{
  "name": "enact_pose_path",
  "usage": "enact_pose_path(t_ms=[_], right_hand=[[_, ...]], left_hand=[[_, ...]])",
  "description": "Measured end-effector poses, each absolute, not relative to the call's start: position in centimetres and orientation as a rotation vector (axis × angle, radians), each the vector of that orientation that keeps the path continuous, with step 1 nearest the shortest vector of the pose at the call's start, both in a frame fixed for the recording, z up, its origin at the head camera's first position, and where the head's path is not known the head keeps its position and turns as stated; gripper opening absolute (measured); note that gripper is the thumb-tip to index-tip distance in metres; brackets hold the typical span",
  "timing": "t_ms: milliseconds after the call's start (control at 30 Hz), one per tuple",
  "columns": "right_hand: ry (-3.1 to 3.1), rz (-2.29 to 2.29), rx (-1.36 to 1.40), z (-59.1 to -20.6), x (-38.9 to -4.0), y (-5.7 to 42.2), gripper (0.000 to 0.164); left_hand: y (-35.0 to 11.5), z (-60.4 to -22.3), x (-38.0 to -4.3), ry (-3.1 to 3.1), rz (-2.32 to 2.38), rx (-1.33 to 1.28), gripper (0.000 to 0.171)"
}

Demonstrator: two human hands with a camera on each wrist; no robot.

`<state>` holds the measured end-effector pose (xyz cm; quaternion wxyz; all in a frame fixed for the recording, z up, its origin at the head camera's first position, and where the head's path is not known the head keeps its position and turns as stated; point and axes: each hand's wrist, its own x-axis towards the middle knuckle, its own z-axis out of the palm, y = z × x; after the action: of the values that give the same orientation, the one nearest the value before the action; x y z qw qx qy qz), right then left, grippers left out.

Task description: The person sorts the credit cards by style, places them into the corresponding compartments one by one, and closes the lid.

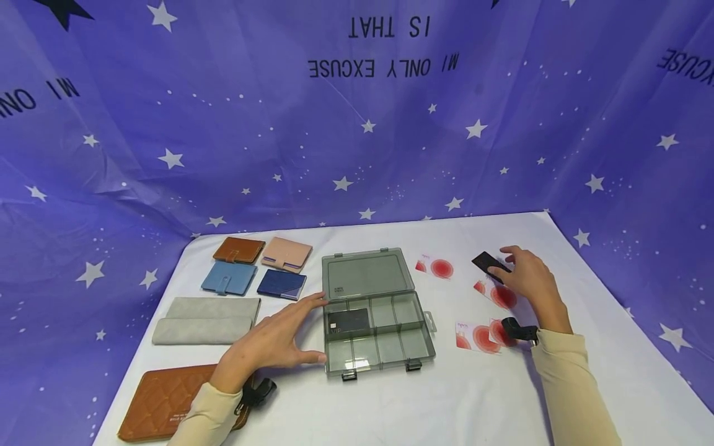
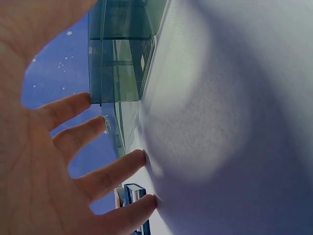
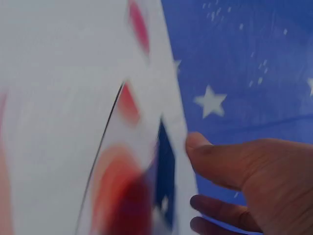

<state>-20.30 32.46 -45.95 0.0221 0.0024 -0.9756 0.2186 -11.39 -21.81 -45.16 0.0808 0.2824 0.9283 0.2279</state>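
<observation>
A translucent grey-green compartment box (image 1: pixel 368 275) lies with its lid laid back. A black card marked VIP (image 1: pixel 357 319) sits in one of its back-left compartments. My left hand (image 1: pixel 273 341) is at the box's left side, fingers spread, with thumb and index finger at its edge. On the right, my right hand (image 1: pixel 530 279) is over a black card (image 1: pixel 484 260), its thumb overlapping that card in the head view. The right wrist view has the hand's thumb and fingers apart beside the dark card (image 3: pixel 165 171). Under that hand lies a white card with red circles (image 1: pixel 502 297).
More red-circle cards (image 1: pixel 474 337) lie right of the box, one (image 1: pixel 440 268) further back. Left of it are a brown wallet (image 1: pixel 240 249), a pink one (image 1: pixel 290 253), a light blue one (image 1: pixel 229 277), a navy one (image 1: pixel 281 284), a grey pouch (image 1: pixel 203 319) and a quilted brown wallet (image 1: pixel 162 396).
</observation>
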Motion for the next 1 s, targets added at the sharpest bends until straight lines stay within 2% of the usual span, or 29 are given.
enact_pose_path(t_ms=[167,600,667,867,1000], right_hand=[[-3.099,0.61,-0.093,-47.1,-20.3,33.7,0.072],[-3.034,0.751,-0.179,-47.2,-20.3,34.0,0.044],[-3.043,0.76,-0.197,-47.2,-20.3,34.0,0.047],[-3.115,0.678,-0.189,-46.9,-20.3,33.9,0.073],[-3.149,0.662,-0.187,-46.8,-20.5,33.7,0.072]], left_hand=[[-21.7,-45.3,-11.3,2.766,0.683,0.842,0.106],[-21.7,-45.3,-11.4,2.768,0.678,0.841,0.107],[-21.7,-45.3,-11.4,2.763,0.679,0.844,0.107],[-21.6,-45.2,-11.4,2.758,0.68,0.844,0.107],[-21.7,-45.2,-11.5,2.762,0.677,0.839,0.108]])
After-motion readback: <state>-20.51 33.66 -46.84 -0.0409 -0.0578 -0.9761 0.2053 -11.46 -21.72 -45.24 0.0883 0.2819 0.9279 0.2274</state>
